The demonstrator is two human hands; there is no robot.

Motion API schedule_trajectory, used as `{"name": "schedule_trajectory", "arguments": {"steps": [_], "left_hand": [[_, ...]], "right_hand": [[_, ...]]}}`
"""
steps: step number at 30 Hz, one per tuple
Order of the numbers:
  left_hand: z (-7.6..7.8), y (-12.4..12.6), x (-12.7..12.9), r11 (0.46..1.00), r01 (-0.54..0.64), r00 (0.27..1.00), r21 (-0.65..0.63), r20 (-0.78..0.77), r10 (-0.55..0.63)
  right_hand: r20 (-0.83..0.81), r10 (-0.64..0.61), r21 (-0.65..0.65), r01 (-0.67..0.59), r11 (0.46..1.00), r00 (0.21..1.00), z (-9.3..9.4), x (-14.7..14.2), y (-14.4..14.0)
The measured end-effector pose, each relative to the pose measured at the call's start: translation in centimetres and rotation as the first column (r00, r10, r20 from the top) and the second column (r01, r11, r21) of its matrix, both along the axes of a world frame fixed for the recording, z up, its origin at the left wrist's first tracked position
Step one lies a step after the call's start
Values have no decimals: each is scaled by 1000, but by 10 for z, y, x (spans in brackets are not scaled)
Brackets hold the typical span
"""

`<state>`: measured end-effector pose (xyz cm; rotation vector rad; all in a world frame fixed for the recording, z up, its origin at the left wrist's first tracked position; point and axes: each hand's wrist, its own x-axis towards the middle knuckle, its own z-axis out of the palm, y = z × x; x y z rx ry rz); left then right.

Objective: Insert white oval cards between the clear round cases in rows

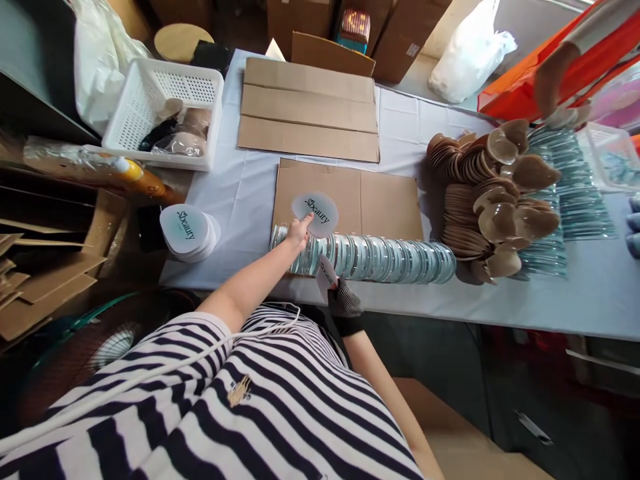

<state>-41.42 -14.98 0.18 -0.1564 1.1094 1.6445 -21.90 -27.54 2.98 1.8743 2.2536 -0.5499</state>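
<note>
My bare left hand (299,233) pinches the edge of a rounded white card (316,212) printed "beauty", above the left part of a long row of clear plastic shells (385,259). My right hand (346,300), in a striped dark glove, grips more printed cards (326,275), tilted against the near side of the row. The shells stand on edge, nested together, along the front of a flat cardboard sheet (350,190). To the left lies a stack of the same printed cards (185,230) on the white-covered table (240,180).
Piles of brown moulded cups (465,213) and more clear shells (583,193) fill the right side. Another person's hand (567,115) reaches in there. A second cardboard sheet (309,110) lies behind. A white basket (163,157) holding bagged items stands at the left back.
</note>
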Motion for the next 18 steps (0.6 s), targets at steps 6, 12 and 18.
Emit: {"name": "schedule_trajectory", "arguments": {"steps": [6,12,18], "left_hand": [[2,-3,0,1000,15,999,-6,30,-15],[-5,-4,-2,1000,18,998,24,57,-19],[-8,-8,-1,995,67,998,75,7,-68]], "right_hand": [[15,51,-95,-49,994,999,2,-44,39],[16,47,-97,-46,994,999,-5,-38,39],[-242,-104,-191,58,980,965,-31,-47,37]]}}
